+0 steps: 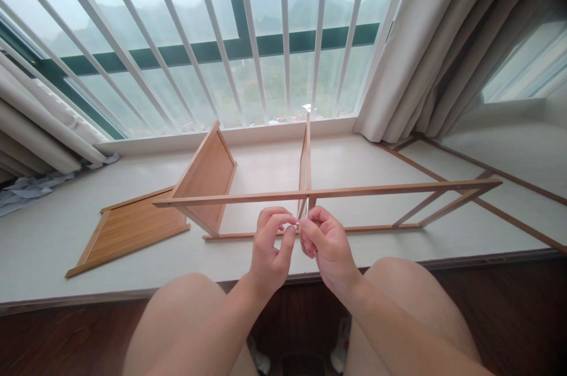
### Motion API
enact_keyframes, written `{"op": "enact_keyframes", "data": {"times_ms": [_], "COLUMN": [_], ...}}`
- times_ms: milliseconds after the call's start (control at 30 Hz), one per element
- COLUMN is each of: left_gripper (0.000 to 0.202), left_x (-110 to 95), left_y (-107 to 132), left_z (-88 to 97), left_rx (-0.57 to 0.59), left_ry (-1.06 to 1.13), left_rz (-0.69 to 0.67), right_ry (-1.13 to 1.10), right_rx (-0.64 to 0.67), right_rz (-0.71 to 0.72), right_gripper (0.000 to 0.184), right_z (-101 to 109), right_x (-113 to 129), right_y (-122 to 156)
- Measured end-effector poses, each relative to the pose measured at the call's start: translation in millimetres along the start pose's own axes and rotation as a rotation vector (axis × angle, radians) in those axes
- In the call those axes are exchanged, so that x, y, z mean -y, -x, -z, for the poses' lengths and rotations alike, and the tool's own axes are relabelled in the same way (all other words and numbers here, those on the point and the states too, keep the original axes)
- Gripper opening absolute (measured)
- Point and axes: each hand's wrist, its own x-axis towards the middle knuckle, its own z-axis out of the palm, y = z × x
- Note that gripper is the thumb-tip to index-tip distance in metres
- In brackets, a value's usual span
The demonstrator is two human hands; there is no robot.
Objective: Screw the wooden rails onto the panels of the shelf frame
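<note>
Left hand: (271,246) thumb and forefinger curved towards each other, only a narrow gap between; tips at a small metal piece (297,226). Cannot tell whether they grip it or just touch.
Right hand: (328,241) thumb and forefinger closed in a pinch on a slim metal rod (307,206), remaining fingers curled under.
Metal rod: rises from the right fingers, upper end at the front rail of the wooden frame; whether it enters the wood, cannot tell.
Metal piece: between the two hands' fingertips, shape too small to make out.
Wooden frame: (376,189) just beyond the fingers, long rails running to both sides of them; open at its right end.
Upright panels: tilted end panel (206,166) beyond and left of the fingers; narrow-looking middle panel (305,154) directly beyond them.
Loose panel: (133,225) well left of the fingers, flat on the white window ledge (261,264).
Second frame: (496,213) dark-edged strips, well right of the fingers, under the near frame's end in view.
Window bars: (286,39) far beyond the fingers, white; grey-beige curtain (420,51) to their right.
Knees: (188,311) bare, nearer than the fingers, one each side.
</note>
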Motion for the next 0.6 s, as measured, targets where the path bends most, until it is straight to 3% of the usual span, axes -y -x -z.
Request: {"op": "enact_keyframes", "data": {"times_ms": [167,400,600], "left_gripper": [0.011,0.005,0.003], "left_x": [3,4,2], "left_y": [1,-2,-7], "left_z": [-0.6,-0.2,-1.1], "left_rx": [0.019,0.017,-0.008], "left_ry": [0.001,0.001,-0.013], "left_rz": [0.012,-0.01,-0.029], "right_ry": [-0.044,-0.305,-0.374], "right_rx": [0.004,0.097,0.109], "right_rz": [-0.051,-0.249,-0.263], "right_gripper": [0.025,0.019,0.019], "right_z": [-1,-2,-1], "right_x": [5,13,15], "right_y": [1,4,2]}}
